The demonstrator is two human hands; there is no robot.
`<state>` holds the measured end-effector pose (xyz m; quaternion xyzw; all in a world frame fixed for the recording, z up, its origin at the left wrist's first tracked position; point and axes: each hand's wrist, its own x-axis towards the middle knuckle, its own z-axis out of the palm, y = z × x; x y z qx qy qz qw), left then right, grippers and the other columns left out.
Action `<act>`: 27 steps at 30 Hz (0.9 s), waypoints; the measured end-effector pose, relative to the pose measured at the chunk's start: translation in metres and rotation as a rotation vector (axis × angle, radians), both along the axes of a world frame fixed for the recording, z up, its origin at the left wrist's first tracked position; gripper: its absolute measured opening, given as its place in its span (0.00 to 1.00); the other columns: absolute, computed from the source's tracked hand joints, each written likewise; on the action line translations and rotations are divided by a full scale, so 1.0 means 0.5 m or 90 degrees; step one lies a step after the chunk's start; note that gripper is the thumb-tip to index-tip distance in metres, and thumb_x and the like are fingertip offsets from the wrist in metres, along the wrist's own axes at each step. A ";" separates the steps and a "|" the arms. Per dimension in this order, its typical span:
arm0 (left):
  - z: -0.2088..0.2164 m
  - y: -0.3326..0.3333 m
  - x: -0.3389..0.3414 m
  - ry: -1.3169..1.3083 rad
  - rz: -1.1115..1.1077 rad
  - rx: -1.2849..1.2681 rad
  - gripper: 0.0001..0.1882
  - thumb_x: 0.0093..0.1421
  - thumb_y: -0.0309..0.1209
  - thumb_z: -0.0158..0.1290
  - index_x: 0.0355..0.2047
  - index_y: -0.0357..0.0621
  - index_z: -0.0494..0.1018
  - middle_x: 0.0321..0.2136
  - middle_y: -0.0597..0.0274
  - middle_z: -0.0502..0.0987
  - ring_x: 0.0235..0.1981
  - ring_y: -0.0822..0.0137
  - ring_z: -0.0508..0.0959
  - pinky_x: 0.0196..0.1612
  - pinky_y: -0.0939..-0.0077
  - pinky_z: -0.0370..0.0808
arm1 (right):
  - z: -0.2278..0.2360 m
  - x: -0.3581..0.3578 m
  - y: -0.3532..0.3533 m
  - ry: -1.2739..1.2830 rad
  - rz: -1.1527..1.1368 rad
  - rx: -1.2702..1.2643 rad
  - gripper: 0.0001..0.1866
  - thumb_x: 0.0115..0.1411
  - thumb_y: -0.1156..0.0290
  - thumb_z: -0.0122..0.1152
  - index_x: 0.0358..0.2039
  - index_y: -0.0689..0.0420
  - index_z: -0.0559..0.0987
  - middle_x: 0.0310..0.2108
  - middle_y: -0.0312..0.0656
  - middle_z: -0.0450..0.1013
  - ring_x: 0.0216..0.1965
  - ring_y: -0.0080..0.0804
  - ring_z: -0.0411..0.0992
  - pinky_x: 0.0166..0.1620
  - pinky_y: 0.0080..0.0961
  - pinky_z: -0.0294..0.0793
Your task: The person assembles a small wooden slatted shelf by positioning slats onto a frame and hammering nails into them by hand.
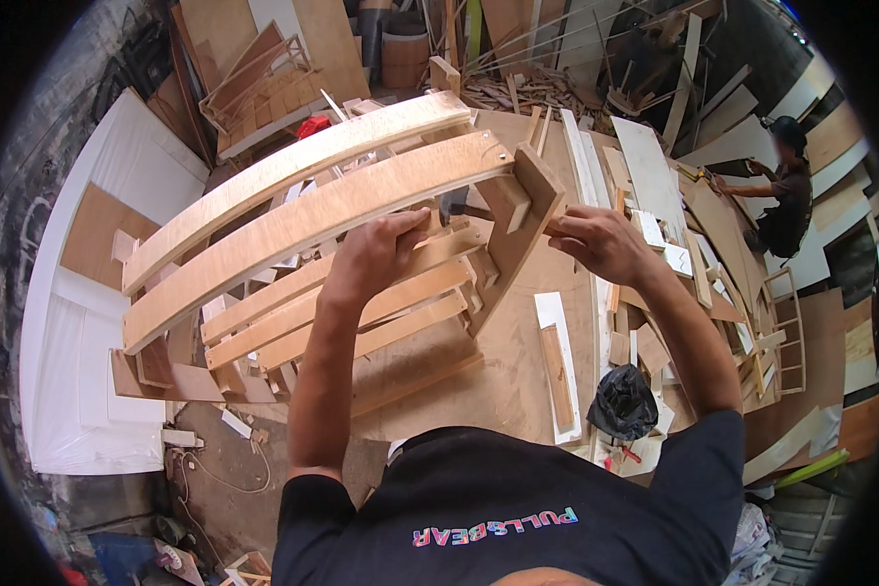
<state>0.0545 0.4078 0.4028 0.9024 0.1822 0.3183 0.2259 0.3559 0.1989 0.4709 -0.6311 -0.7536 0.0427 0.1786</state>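
A curved wooden frame (313, 220) of several light plywood slats stands on the worktable, with flat boards at its ends. My left hand (376, 249) reaches in among the slats, fingers curled, its fingertips against a small wood piece (434, 217) between the upper and lower slats. Whether it grips that piece cannot be made out. At the outer side of the right end board (523, 230), my right hand (601, 239) is closed in a pinch. Its fingertips are by the board's edge, and what they hold, if anything, is hidden. Screw heads show at the end of an upper slat.
The brown worktable (508, 381) carries a white strip with a wooden inlay (559, 366), a black plastic bag (623, 402) and offcuts. At the right, another person (783, 190) works at a board. White-wrapped panels (98, 361) stand left; scrap wood (532, 90) lies behind.
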 end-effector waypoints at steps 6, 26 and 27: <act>0.008 -0.004 -0.001 0.018 0.007 -0.015 0.17 0.62 0.25 0.62 0.52 0.40 0.83 0.40 0.42 0.85 0.42 0.47 0.87 0.44 0.61 0.83 | -0.011 0.013 0.006 0.037 0.012 -0.009 0.12 0.69 0.67 0.65 0.50 0.57 0.82 0.34 0.47 0.76 0.36 0.48 0.77 0.39 0.42 0.76; 0.016 -0.005 -0.001 0.018 -0.016 -0.011 0.16 0.64 0.25 0.61 0.53 0.39 0.83 0.41 0.43 0.85 0.43 0.48 0.87 0.45 0.62 0.83 | 0.000 0.010 -0.005 -0.030 -0.010 -0.032 0.15 0.69 0.64 0.64 0.53 0.56 0.82 0.35 0.48 0.77 0.39 0.51 0.77 0.43 0.45 0.76; 0.015 -0.006 -0.001 0.024 -0.012 -0.016 0.17 0.64 0.25 0.61 0.53 0.40 0.83 0.42 0.43 0.85 0.43 0.48 0.87 0.45 0.62 0.83 | -0.003 0.006 -0.008 -0.037 -0.009 -0.050 0.15 0.69 0.63 0.64 0.52 0.56 0.82 0.36 0.48 0.78 0.39 0.51 0.78 0.43 0.45 0.76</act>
